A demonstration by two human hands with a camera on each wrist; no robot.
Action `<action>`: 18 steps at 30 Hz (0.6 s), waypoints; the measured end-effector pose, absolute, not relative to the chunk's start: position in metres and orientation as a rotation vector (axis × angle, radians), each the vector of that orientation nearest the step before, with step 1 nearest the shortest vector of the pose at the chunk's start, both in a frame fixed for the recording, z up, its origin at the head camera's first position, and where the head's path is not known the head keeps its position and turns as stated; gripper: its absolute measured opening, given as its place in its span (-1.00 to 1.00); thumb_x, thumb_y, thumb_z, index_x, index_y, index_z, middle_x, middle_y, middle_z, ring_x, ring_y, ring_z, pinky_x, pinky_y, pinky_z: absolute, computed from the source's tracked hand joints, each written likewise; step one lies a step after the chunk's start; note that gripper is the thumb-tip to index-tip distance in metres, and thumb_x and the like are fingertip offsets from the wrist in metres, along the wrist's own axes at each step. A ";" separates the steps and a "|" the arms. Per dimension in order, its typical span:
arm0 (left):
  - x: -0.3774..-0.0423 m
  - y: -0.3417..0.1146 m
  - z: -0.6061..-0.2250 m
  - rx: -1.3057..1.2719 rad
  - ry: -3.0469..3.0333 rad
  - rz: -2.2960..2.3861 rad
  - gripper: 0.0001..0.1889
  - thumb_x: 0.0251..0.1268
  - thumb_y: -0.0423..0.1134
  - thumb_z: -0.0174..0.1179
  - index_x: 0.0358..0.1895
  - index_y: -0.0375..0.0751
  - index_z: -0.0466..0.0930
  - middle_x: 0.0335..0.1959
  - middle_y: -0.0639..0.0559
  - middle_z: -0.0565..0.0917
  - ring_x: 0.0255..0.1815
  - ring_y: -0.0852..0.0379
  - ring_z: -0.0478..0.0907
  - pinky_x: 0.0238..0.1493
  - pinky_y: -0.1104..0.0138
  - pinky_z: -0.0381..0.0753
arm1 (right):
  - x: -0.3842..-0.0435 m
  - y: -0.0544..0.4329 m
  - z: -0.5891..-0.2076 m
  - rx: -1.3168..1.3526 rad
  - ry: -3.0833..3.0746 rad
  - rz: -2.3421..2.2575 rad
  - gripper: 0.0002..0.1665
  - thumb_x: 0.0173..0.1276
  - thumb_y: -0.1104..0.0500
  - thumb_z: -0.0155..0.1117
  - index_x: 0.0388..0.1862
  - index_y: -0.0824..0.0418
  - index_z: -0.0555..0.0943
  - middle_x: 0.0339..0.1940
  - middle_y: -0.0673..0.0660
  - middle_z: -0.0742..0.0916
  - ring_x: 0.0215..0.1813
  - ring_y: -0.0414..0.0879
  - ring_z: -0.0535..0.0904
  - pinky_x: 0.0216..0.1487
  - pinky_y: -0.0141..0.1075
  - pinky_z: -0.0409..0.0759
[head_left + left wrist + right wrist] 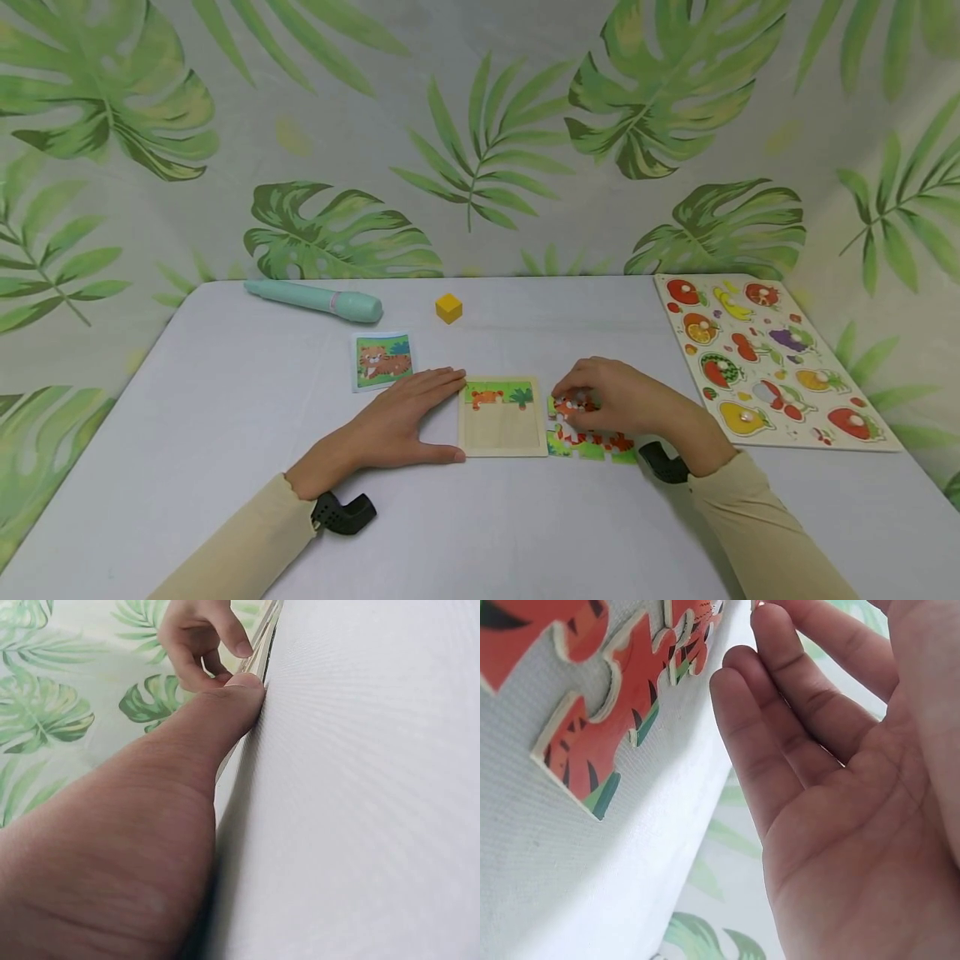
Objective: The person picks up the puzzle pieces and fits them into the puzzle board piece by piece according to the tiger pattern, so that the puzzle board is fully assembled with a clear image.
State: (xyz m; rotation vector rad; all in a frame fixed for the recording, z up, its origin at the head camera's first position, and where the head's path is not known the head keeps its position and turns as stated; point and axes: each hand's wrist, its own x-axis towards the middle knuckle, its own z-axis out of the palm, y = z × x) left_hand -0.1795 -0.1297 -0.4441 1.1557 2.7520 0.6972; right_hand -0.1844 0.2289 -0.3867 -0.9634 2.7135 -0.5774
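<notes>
Puzzle tray [501, 432] lay flat at the centre of the frame, on the white table [487, 533]. Fruit board [761, 364], right of frame, lay well apart from the work.

Left hand [405, 421]: fingers straight and close together, tips at the tray's upper left corner; thumb spread to its lower left corner. Judged to be steadying the tray.

Right hand [618, 398]: fingers and thumb curved over the loose pieces [592, 451]; could not tell whether they pinched one.

Tray contents: top strip [517, 392] with orange ears and palm filled the upper part; bare wood below.

Loose pieces sat just right of the tray, orange with green lower edges. Picture card [384, 362], left of centre, showed the whole tiger.

Step, by judgement: choosing or lifting a piece for the row below. Next move called for one piece freed from its neighbours, turned to match the strip's outline, then pressed flush beneath it.
</notes>
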 end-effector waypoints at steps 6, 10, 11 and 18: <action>-0.179 -0.130 -0.443 1.148 2.751 0.700 0.05 0.18 0.47 0.28 0.62 -0.04 0.22 0.64 0.15 0.22 0.67 0.06 0.09 0.63 -0.02 0.13 | -0.185 0.228 -0.386 -0.941 2.708 -0.603 -0.67 0.34 0.09 0.48 0.07 0.06 0.75 -0.06 -0.11 0.72 -0.06 -0.20 0.64 0.00 -0.22 0.68; -0.179 -0.130 -0.443 1.146 2.746 0.710 0.04 0.18 0.47 0.28 0.62 -0.05 0.22 0.64 0.14 0.23 0.67 0.05 0.09 0.63 -0.02 0.13 | -0.184 0.227 -0.385 -0.940 2.710 -0.621 -0.66 0.34 0.11 0.48 0.10 0.06 0.75 -0.08 -0.11 0.71 -0.09 -0.21 0.63 -0.03 -0.24 0.68; -0.179 -0.130 -0.443 1.147 2.745 0.710 0.04 0.18 0.47 0.28 0.62 -0.05 0.22 0.64 0.14 0.23 0.67 0.05 0.09 0.63 -0.02 0.13 | -0.184 0.226 -0.385 -0.942 2.711 -0.625 -0.66 0.34 0.11 0.48 0.10 0.06 0.75 -0.09 -0.11 0.71 -0.09 -0.21 0.63 -0.04 -0.24 0.67; -0.178 -0.129 -0.442 1.143 2.741 0.713 0.04 0.18 0.44 0.30 0.62 -0.06 0.22 0.64 0.13 0.23 0.68 0.04 0.09 0.63 -0.03 0.13 | -0.184 0.224 -0.384 -0.967 2.721 -0.643 -0.66 0.34 0.13 0.47 0.09 0.06 0.75 -0.08 -0.09 0.72 -0.09 -0.19 0.64 -0.03 -0.19 0.69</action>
